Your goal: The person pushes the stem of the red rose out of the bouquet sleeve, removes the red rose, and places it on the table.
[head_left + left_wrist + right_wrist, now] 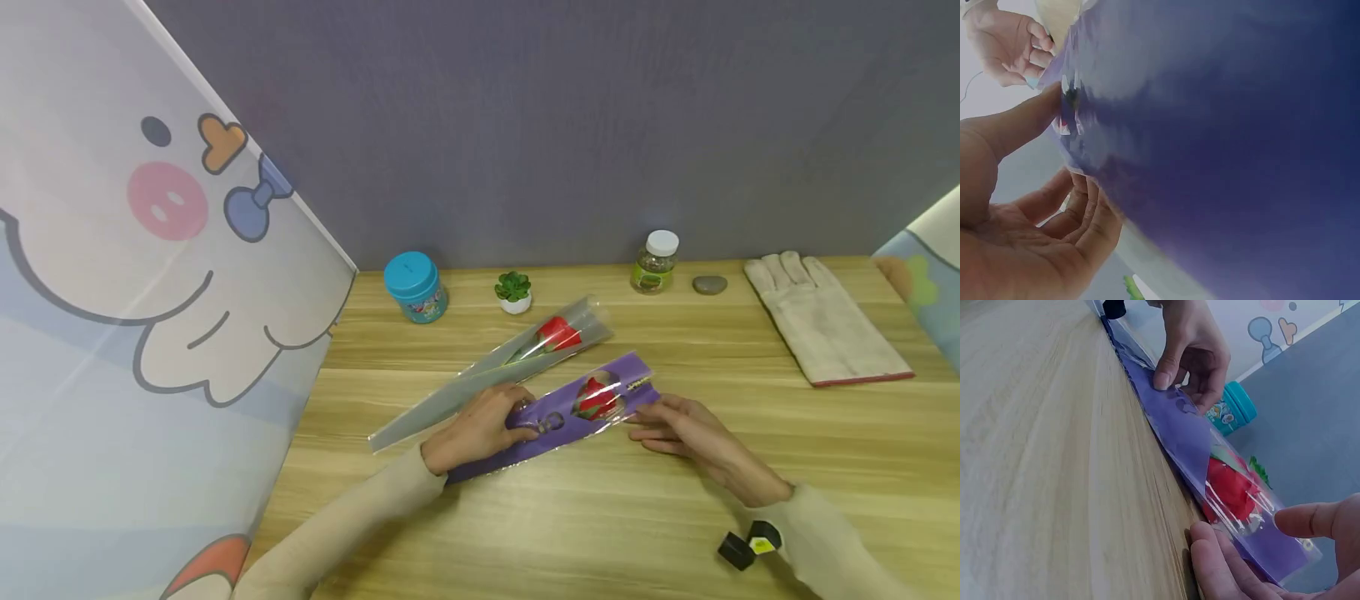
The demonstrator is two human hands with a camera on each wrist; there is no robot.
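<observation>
A red artificial-looking rose in a purple-backed clear sleeve (577,421) lies slanted between my hands, with the bloom toward the right end. My left hand (480,427) grips the sleeve at its lower left part, thumb on the near side and fingers on the far side. At the flower end, my right hand (697,442) holds the sleeve's edge. The right wrist view puts that thumb (1310,520) over the clear film and the fingers underneath. Just behind lies a second red rose in a grey-white clear sleeve (480,385), partly covered by my left hand.
Along the back stand a blue lidded tub (415,287), a small potted succulent (513,292), a white-capped jar (655,262) and a grey stone (709,285). Pale work gloves (832,325) lie at the right. A small black object (737,551) sits by my right sleeve.
</observation>
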